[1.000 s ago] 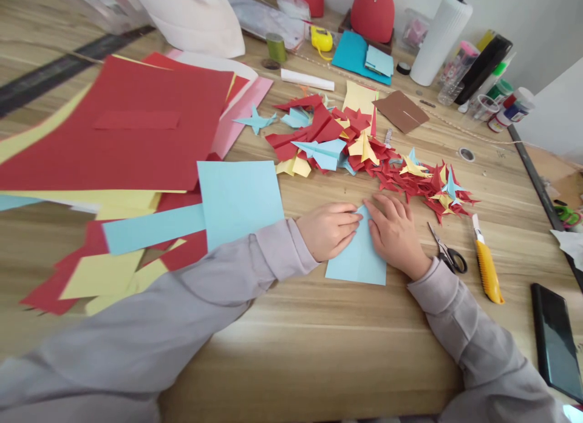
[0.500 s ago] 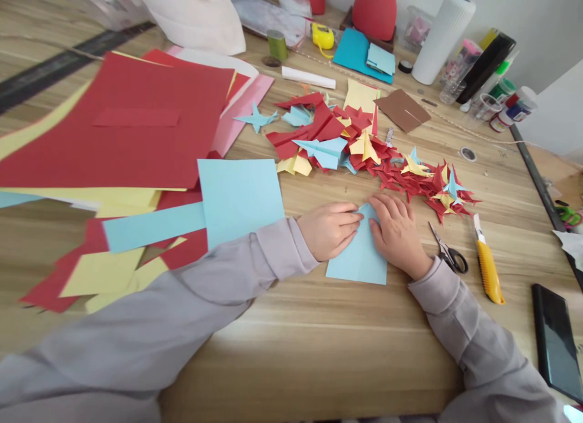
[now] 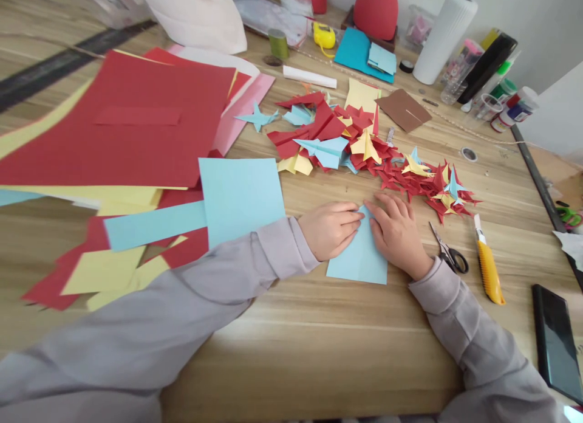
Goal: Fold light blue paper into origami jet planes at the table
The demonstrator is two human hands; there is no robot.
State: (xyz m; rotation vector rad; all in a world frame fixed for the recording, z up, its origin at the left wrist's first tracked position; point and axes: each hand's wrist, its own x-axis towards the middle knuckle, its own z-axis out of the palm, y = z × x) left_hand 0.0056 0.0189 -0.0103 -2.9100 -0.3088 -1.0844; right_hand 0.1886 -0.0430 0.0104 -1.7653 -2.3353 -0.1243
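A small light-blue paper lies flat on the wooden table, its top narrowing to a point between my hands. My left hand rests on the paper's left edge, fingers side by side and stretched out toward the tip. On the right edge lies my right hand, its fingers spread and flat, the index fingertip near the tip. The hands cover both upper edges of the sheet. To the left, beyond my sleeve, sits a larger light-blue square.
Folded red, yellow and blue paper shapes heap behind my hands. Scissors, a yellow cutter and a black phone lie at the right. Large red sheets cover the left. Bottles and jars stand at the back right.
My right fingertips have shifted slightly left, toward the paper's tip. My left hand and the paper are nearly unchanged.
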